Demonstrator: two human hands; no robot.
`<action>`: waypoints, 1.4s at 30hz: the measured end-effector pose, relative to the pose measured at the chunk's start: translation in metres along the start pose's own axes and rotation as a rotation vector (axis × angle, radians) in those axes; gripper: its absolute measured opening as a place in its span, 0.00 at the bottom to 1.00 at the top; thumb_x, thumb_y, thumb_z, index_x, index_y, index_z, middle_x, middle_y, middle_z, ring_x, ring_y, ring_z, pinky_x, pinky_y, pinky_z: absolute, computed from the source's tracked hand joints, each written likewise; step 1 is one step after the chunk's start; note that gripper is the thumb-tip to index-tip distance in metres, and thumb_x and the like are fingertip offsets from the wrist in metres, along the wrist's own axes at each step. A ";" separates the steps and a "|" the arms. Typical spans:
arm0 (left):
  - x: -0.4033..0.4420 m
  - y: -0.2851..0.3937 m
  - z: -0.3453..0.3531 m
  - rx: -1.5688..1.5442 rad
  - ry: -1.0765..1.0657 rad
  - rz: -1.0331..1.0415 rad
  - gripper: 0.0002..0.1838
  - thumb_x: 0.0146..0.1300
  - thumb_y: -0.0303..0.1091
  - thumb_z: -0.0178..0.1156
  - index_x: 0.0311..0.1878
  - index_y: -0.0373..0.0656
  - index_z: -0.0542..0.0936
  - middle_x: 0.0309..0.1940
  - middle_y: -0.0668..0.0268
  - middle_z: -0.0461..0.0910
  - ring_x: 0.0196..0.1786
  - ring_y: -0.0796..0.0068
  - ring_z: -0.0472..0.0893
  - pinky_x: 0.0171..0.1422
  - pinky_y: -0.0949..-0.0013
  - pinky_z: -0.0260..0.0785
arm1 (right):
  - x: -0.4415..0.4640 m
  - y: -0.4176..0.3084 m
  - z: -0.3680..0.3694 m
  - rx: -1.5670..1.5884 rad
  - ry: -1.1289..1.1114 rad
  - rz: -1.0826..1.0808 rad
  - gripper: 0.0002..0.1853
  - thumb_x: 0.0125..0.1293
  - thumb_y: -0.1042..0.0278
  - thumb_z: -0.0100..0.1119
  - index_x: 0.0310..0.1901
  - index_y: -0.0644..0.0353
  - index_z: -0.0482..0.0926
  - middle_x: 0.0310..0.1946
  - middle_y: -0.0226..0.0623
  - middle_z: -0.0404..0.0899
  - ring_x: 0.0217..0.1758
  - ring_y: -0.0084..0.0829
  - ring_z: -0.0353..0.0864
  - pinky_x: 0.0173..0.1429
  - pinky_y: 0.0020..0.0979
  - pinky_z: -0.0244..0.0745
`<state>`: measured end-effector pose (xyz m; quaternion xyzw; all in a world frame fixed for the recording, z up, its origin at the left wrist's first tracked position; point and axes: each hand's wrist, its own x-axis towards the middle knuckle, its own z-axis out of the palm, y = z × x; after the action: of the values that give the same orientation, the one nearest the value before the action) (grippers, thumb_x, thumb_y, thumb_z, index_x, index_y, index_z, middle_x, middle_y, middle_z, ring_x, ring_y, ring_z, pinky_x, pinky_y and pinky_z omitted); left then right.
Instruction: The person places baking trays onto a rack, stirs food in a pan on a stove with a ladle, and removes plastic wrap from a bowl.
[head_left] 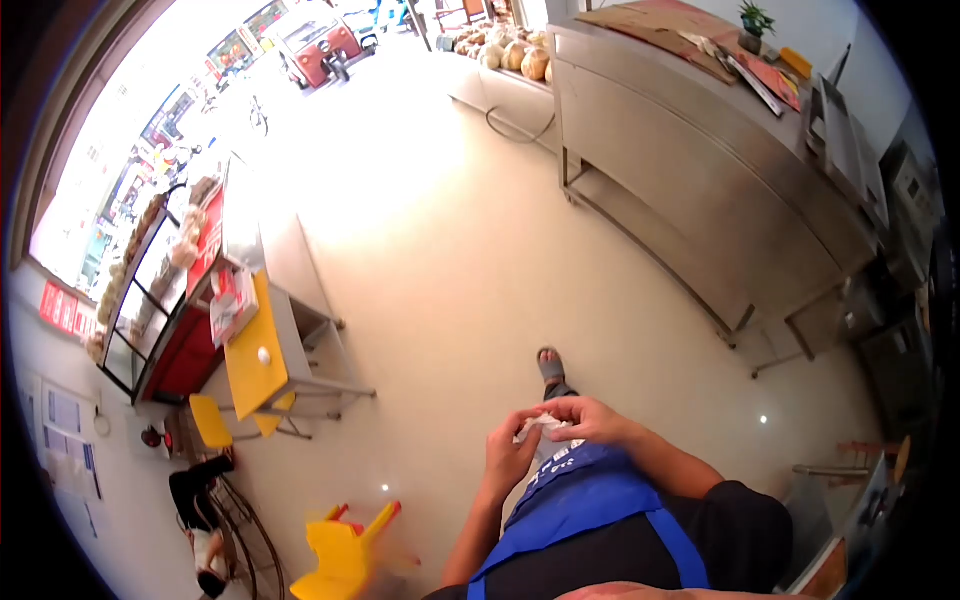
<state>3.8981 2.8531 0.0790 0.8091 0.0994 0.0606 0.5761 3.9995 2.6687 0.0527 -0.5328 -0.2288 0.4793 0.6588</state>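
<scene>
My left hand [512,452] and my right hand [592,420] meet in front of my waist. Between them is a crumpled white piece, like tissue or thin paper [545,424], gripped by the fingers of both hands. Its exact kind is too small to tell. Just below the hands hangs my blue apron [580,505] with white print, worn over a black shirt. One foot in a grey sandal [550,366] shows on the floor beyond the hands.
A steel counter [690,160] with cardboard on top stands at the right. At the left are a yellow table [255,350], a glass display case [150,290] and a seated person [205,520]. A yellow chair [345,555] is near my left side. Round produce [510,55] lies by the entrance.
</scene>
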 end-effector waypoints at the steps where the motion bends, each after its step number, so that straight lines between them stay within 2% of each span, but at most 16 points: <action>1: 0.036 -0.011 -0.005 -0.060 -0.011 -0.094 0.10 0.67 0.26 0.64 0.50 0.37 0.82 0.33 0.67 0.84 0.34 0.82 0.81 0.37 0.74 0.73 | 0.031 -0.010 -0.018 0.010 0.070 -0.009 0.20 0.71 0.62 0.64 0.61 0.62 0.79 0.51 0.31 0.83 0.54 0.21 0.79 0.59 0.27 0.73; 5: 0.168 0.000 -0.051 -0.422 0.023 -0.304 0.11 0.67 0.26 0.67 0.51 0.39 0.80 0.30 0.73 0.79 0.32 0.87 0.76 0.36 0.80 0.68 | 0.151 -0.073 -0.114 -0.207 0.112 0.137 0.15 0.73 0.57 0.60 0.47 0.61 0.86 0.37 0.30 0.85 0.44 0.20 0.79 0.50 0.26 0.73; 8: 0.249 0.037 -0.093 -0.535 0.097 -0.372 0.12 0.67 0.25 0.67 0.52 0.38 0.79 0.29 0.77 0.73 0.31 0.87 0.73 0.36 0.81 0.67 | 0.233 -0.153 -0.146 -0.207 0.171 0.187 0.15 0.74 0.57 0.59 0.46 0.62 0.86 0.37 0.31 0.85 0.43 0.21 0.79 0.51 0.27 0.74; 14: 0.409 -0.034 -0.153 -0.522 0.272 -0.298 0.10 0.71 0.24 0.60 0.54 0.37 0.77 0.34 0.68 0.82 0.36 0.83 0.79 0.41 0.80 0.70 | 0.433 -0.219 -0.216 -0.085 -0.130 0.047 0.20 0.72 0.58 0.62 0.59 0.62 0.80 0.45 0.37 0.85 0.51 0.26 0.82 0.57 0.30 0.76; 16: 0.469 -0.044 -0.175 -0.625 0.295 -0.318 0.11 0.73 0.24 0.58 0.56 0.38 0.76 0.34 0.67 0.82 0.35 0.84 0.79 0.40 0.81 0.69 | 0.499 -0.231 -0.230 -0.428 -0.219 -0.083 0.28 0.67 0.56 0.68 0.63 0.63 0.75 0.49 0.41 0.84 0.55 0.31 0.82 0.60 0.32 0.76; 18: 0.530 -0.074 -0.203 -0.630 0.255 -0.314 0.11 0.73 0.26 0.58 0.57 0.38 0.75 0.34 0.67 0.82 0.34 0.84 0.79 0.38 0.80 0.69 | 0.568 -0.229 -0.247 -0.518 -0.242 -0.117 0.31 0.63 0.57 0.71 0.65 0.61 0.75 0.54 0.43 0.83 0.57 0.35 0.82 0.62 0.36 0.76; 20: 0.591 -0.094 -0.243 -0.751 0.177 -0.311 0.10 0.74 0.26 0.57 0.56 0.39 0.74 0.35 0.66 0.83 0.35 0.83 0.80 0.39 0.79 0.70 | 0.636 -0.238 -0.256 -0.517 -0.334 0.024 0.30 0.63 0.56 0.72 0.63 0.60 0.76 0.53 0.42 0.84 0.54 0.34 0.82 0.56 0.34 0.77; 21: 0.622 -0.103 -0.267 -0.818 0.131 -0.326 0.12 0.71 0.26 0.61 0.55 0.38 0.74 0.39 0.62 0.84 0.36 0.83 0.79 0.40 0.80 0.70 | 0.667 -0.252 -0.261 -0.602 -0.314 0.120 0.26 0.63 0.54 0.72 0.56 0.62 0.80 0.46 0.40 0.85 0.47 0.31 0.82 0.48 0.34 0.75; 24: 0.721 -0.094 -0.331 -0.831 0.009 -0.267 0.16 0.67 0.27 0.65 0.55 0.39 0.74 0.41 0.61 0.83 0.35 0.82 0.79 0.40 0.80 0.70 | 0.742 -0.304 -0.278 -0.418 -0.197 0.087 0.20 0.64 0.54 0.70 0.47 0.64 0.83 0.36 0.35 0.86 0.39 0.27 0.80 0.42 0.32 0.74; 25: 0.754 -0.093 -0.352 -0.816 -0.051 -0.240 0.20 0.64 0.26 0.68 0.57 0.39 0.74 0.42 0.62 0.83 0.34 0.81 0.80 0.40 0.78 0.72 | 0.763 -0.333 -0.288 -0.343 -0.153 0.107 0.15 0.66 0.57 0.68 0.41 0.64 0.85 0.30 0.31 0.85 0.34 0.22 0.79 0.39 0.29 0.73; 28: 0.858 -0.079 -0.416 -0.510 -0.302 -0.317 0.21 0.64 0.26 0.68 0.59 0.37 0.74 0.40 0.65 0.81 0.37 0.80 0.81 0.42 0.76 0.75 | 0.837 -0.371 -0.334 -0.156 -0.048 0.076 0.13 0.67 0.59 0.68 0.39 0.62 0.86 0.29 0.30 0.85 0.34 0.19 0.80 0.38 0.27 0.74; 32: 0.986 -0.107 -0.463 -0.227 -0.408 -0.499 0.10 0.65 0.26 0.68 0.47 0.36 0.82 0.33 0.69 0.81 0.34 0.84 0.78 0.36 0.78 0.69 | 0.944 -0.397 -0.383 -0.126 0.101 0.075 0.12 0.67 0.60 0.68 0.37 0.61 0.86 0.29 0.28 0.84 0.33 0.19 0.79 0.39 0.26 0.74; 36: 1.085 -0.139 -0.487 -0.153 -0.320 -0.446 0.07 0.66 0.30 0.67 0.43 0.36 0.83 0.32 0.70 0.82 0.36 0.86 0.77 0.37 0.78 0.67 | 1.038 -0.403 -0.433 -0.130 0.118 0.034 0.11 0.69 0.61 0.66 0.37 0.61 0.85 0.27 0.25 0.82 0.31 0.16 0.76 0.36 0.24 0.70; 38: 1.135 -0.182 -0.515 -0.100 -0.254 -0.291 0.10 0.69 0.33 0.66 0.44 0.35 0.83 0.34 0.70 0.83 0.39 0.84 0.78 0.43 0.76 0.69 | 1.106 -0.410 -0.463 -0.199 0.174 -0.030 0.11 0.69 0.62 0.66 0.35 0.60 0.84 0.27 0.24 0.81 0.31 0.16 0.76 0.36 0.24 0.69; 40: 1.190 -0.182 -0.533 -0.206 -0.098 -0.315 0.11 0.69 0.35 0.65 0.45 0.36 0.84 0.36 0.66 0.85 0.43 0.79 0.79 0.50 0.70 0.71 | 1.176 -0.429 -0.496 -0.081 0.110 0.026 0.10 0.70 0.62 0.65 0.34 0.59 0.83 0.28 0.25 0.80 0.32 0.17 0.76 0.36 0.24 0.70; 42: 1.240 -0.150 -0.569 -0.070 0.061 -0.293 0.10 0.70 0.34 0.64 0.43 0.34 0.83 0.34 0.71 0.83 0.40 0.81 0.79 0.49 0.75 0.71 | 1.237 -0.473 -0.505 0.185 0.101 0.154 0.10 0.71 0.62 0.65 0.35 0.59 0.82 0.29 0.26 0.80 0.32 0.17 0.76 0.36 0.23 0.71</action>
<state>4.9697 3.7098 0.1036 0.7631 0.2315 0.0038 0.6033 5.1319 3.5211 0.0639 -0.5094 -0.1086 0.5199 0.6770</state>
